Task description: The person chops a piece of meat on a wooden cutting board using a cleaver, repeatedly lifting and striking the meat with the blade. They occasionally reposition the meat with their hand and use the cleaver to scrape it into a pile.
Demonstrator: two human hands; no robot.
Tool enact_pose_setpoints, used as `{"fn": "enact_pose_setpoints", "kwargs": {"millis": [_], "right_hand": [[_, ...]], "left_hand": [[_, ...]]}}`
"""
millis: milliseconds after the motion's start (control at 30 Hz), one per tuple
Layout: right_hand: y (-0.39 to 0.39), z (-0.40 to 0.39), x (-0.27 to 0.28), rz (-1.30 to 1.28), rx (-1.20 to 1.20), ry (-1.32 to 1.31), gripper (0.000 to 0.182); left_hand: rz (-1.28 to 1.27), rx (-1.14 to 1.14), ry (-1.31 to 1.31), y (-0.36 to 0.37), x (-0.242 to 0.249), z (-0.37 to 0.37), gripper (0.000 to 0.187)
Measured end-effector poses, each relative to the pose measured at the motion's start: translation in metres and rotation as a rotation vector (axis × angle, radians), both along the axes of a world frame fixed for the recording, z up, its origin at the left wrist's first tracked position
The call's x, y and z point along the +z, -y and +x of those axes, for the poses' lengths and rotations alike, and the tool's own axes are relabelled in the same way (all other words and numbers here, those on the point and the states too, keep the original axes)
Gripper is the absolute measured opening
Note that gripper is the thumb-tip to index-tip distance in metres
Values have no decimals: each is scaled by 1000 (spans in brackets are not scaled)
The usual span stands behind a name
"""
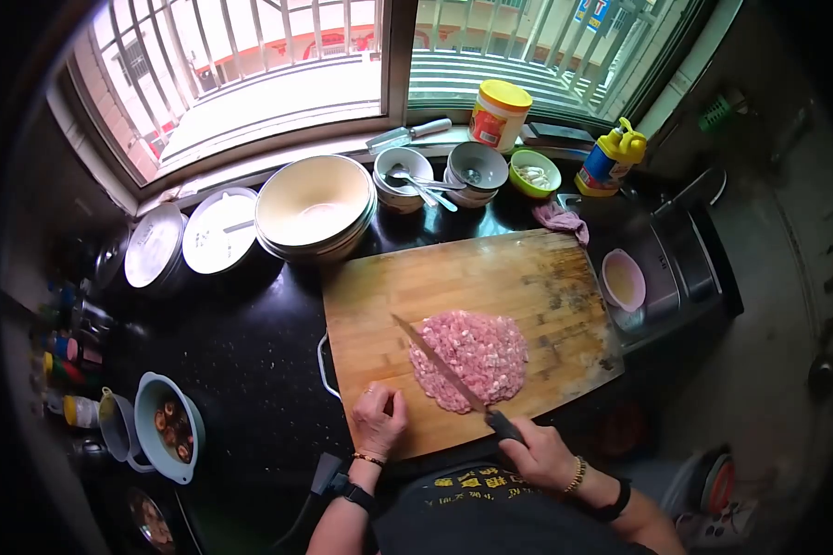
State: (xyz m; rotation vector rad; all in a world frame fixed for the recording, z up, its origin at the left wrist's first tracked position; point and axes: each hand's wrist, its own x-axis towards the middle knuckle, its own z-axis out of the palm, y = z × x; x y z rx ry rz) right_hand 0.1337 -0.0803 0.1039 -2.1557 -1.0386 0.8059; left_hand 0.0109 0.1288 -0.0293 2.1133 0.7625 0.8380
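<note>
Minced meat (491, 347) lies in a flat round heap on the wooden cutting board (379, 287). My right hand (539, 453) is wrapped round the black handle of a kitchen knife (440, 363). Its blade slants up and left across the meat, the tip reaching past the heap's left edge. On the board's lower left rests my left hand (379, 418), curled into a fist, apart from the meat and the blade. Nothing shows in its fingers.
Stacked cream bowls (315, 199) stand behind the board, beside smaller bowls holding spoons (412, 180). A sink (652, 268) with a pink bowl (624, 280) is at the right. On the left counter sits a blue basin (168, 427) of mushrooms. A yellow-lidded tub (500, 113) stands by the window.
</note>
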Motion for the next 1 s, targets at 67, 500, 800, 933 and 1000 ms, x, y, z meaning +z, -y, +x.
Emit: {"fn": "enact_pose_setpoints", "kwargs": {"millis": [67, 500, 800, 933, 1000], "right_hand": [[11, 9, 17, 253, 40, 84, 28], [31, 71, 0, 190, 289, 51, 33], [27, 87, -15, -61, 457, 28, 36], [29, 90, -13, 79, 506, -25, 37], [35, 95, -47, -276, 564, 123, 37]], "left_hand": [[8, -24, -2, 1, 8, -2, 11], [-39, 434, 42, 50, 20, -56, 9], [-15, 538, 73, 67, 17, -37, 7], [-80, 597, 28, 77, 13, -38, 6], [-53, 583, 44, 78, 12, -36, 7]]}}
